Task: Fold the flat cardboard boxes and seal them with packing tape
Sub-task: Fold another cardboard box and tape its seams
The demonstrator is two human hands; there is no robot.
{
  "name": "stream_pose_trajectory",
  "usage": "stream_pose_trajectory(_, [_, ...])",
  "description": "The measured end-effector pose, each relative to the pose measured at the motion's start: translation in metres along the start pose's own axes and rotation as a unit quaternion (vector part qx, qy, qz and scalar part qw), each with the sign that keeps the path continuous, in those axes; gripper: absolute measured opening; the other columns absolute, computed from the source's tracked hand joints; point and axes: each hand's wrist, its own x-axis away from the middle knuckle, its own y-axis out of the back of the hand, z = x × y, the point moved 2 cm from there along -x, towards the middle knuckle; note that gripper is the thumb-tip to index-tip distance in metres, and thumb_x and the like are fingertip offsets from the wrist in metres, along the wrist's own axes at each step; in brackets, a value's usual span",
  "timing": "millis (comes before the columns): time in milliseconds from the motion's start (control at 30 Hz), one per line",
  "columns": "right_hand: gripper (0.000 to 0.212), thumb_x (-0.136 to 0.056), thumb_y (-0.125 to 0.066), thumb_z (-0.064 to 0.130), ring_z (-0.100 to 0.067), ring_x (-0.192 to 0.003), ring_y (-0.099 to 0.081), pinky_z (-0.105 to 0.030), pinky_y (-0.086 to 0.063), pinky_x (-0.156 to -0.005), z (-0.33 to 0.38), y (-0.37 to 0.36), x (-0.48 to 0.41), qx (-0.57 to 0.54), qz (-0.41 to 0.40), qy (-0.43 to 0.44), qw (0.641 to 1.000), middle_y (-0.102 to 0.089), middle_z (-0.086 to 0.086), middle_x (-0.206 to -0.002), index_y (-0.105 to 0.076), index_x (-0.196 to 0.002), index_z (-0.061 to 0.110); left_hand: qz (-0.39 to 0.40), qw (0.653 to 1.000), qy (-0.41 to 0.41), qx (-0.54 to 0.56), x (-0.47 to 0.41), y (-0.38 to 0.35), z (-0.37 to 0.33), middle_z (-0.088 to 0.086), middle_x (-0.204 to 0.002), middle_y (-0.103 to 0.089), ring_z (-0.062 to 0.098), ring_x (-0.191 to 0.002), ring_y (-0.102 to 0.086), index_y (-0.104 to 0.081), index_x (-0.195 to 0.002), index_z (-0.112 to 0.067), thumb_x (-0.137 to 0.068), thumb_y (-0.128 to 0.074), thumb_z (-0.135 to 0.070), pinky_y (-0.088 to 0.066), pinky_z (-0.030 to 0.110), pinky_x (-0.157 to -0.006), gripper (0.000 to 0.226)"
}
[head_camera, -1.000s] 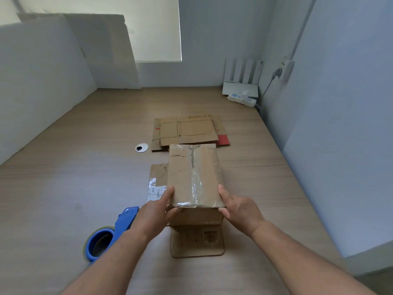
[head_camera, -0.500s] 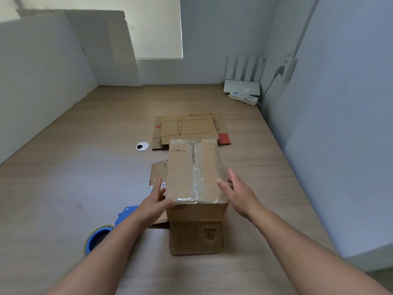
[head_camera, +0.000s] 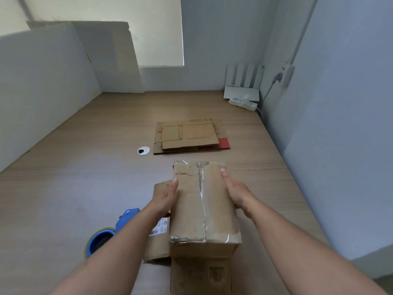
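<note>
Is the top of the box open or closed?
Closed: the box has its top flaps flat, with clear tape along the seam.
</note>
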Motion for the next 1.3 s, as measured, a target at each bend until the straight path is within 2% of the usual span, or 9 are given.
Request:
stream_pose_trajectory(200, [0.071, -0.090, -0.030, 0.067, -0.029, -0.104, -0.056, -0.035, -0.043, -0.086, 0.025, 0.023, 0.022, 0.110, -0.088, 0.075, 0.987, -0.064, -0.012, -0.116, -0.063, -0.109, 0.007, 0.011, 0.999, -0.026, 0.020, 0.019, 0.002, -0.036, 0.002, -0.132, -0.050, 0.022, -0.102, -0.057, -0.036, -0.144, -0.032, -0.086, -0.022, -0.076, -0.051, 0.032, -0.075, 0.074])
stream_pose_trajectory(367, [0.046, -0.095, -0.044, 0.050, -0.032, -0.111, -0.055, -0.035, -0.041, -0.084, 0.064, 0.048, 0.047, 0.119, -0.190, 0.205, 0.953, -0.061, -0.009, -0.113, -0.054, -0.113, 0.009, 0.006, 0.988, -0.125, 0.093, 0.041, 0.019, -0.078, 0.001, -0.102, -0.071, 0.022, -0.098, -0.066, -0.061, -0.118, -0.035, -0.065, -0.023, -0.087, -0.052, 0.045, -0.093, 0.084])
stream_pose_trajectory(467, [0.054, -0.095, -0.054, 0.023, -0.007, -0.121, -0.045, -0.013, -0.040, -0.094, 0.072, 0.060, 0.061, -0.035, -0.098, 0.290, 0.951, -0.048, 0.011, -0.131, -0.035, -0.146, 0.024, -0.022, 0.966, -0.175, 0.190, 0.058, 0.031, -0.099, 0.004, -0.099, -0.071, 0.023, -0.102, -0.064, -0.063, -0.095, -0.039, -0.081, -0.017, -0.079, -0.048, 0.043, -0.093, 0.062])
stream_pose_trajectory(567, [0.067, -0.091, -0.044, -0.006, -0.002, -0.117, -0.047, -0.002, -0.041, -0.076, 0.065, 0.068, 0.064, -0.065, -0.018, 0.302, 0.951, -0.050, 0.009, -0.134, -0.031, -0.148, 0.028, -0.050, 0.948, -0.173, 0.262, 0.059, 0.044, -0.094, 0.005, -0.094, -0.073, 0.022, -0.100, -0.064, -0.066, -0.097, -0.021, -0.087, -0.012, -0.075, -0.048, 0.041, -0.089, 0.077])
stream_pose_trajectory(733, [0.026, -0.099, -0.039, 0.029, -0.018, -0.079, -0.059, -0.034, -0.045, -0.075, 0.036, 0.053, 0.068, -0.147, -0.015, 0.112, 0.983, -0.064, -0.005, -0.094, -0.064, -0.103, 0.020, -0.027, 0.965, -0.059, 0.254, 0.049, 0.036, -0.046, 0.013, -0.110, -0.065, 0.029, -0.104, -0.061, -0.055, -0.125, -0.017, -0.077, -0.015, -0.085, -0.050, 0.048, -0.088, 0.092])
stream_pose_trajectory(867, [0.052, -0.094, -0.032, 0.064, -0.022, -0.090, -0.061, -0.041, -0.053, -0.081, 0.014, 0.029, 0.075, -0.067, -0.009, 0.009, 0.998, -0.064, 0.000, -0.089, -0.059, -0.088, 0.021, 0.010, 0.981, 0.017, 0.195, 0.056, 0.017, -0.014, 0.015, -0.104, -0.064, 0.031, -0.100, -0.061, -0.055, -0.118, -0.025, -0.077, -0.017, -0.084, -0.050, 0.054, -0.090, 0.082])
stream_pose_trajectory(1000, [0.051, -0.073, -0.058, 0.072, -0.020, -0.084, -0.064, -0.032, -0.056, -0.069, 0.006, 0.013, 0.074, 0.017, 0.025, 0.037, 0.999, -0.067, 0.001, -0.094, -0.061, -0.089, 0.023, 0.026, 0.988, 0.052, 0.145, 0.062, 0.012, 0.001, 0.013, -0.126, -0.058, 0.032, -0.112, -0.056, -0.053, -0.128, -0.022, -0.056, -0.036, -0.094, -0.057, 0.049, -0.080, 0.103])
stream_pose_trajectory(1133, [0.047, -0.060, -0.073, 0.058, -0.012, -0.080, -0.066, -0.034, -0.056, -0.074, 0.012, -0.005, 0.078, 0.190, 0.031, 0.075, 0.978, -0.067, 0.007, -0.088, -0.054, -0.091, 0.027, -0.009, 0.999, 0.002, 0.047, 0.063, 0.010, 0.002, 0.004, -0.136, -0.047, 0.025, -0.115, -0.050, -0.046, -0.131, -0.018, -0.087, -0.058, -0.054, -0.058, 0.042, -0.078, 0.058])
stream_pose_trajectory(1300, [0.013, -0.087, -0.045, 0.014, -0.026, -0.072, -0.046, -0.029, -0.031, -0.056, 0.007, -0.008, 0.084, 0.226, -0.101, 0.086, 0.965, -0.055, -0.005, -0.076, -0.054, -0.077, 0.012, -0.057, 0.998, -0.030, 0.004, 0.061, 0.014, 0.010, 0.007, -0.107, -0.057, 0.028, -0.098, -0.058, -0.050, -0.113, -0.016, -0.096, -0.048, -0.021, -0.057, 0.041, -0.077, 0.017])
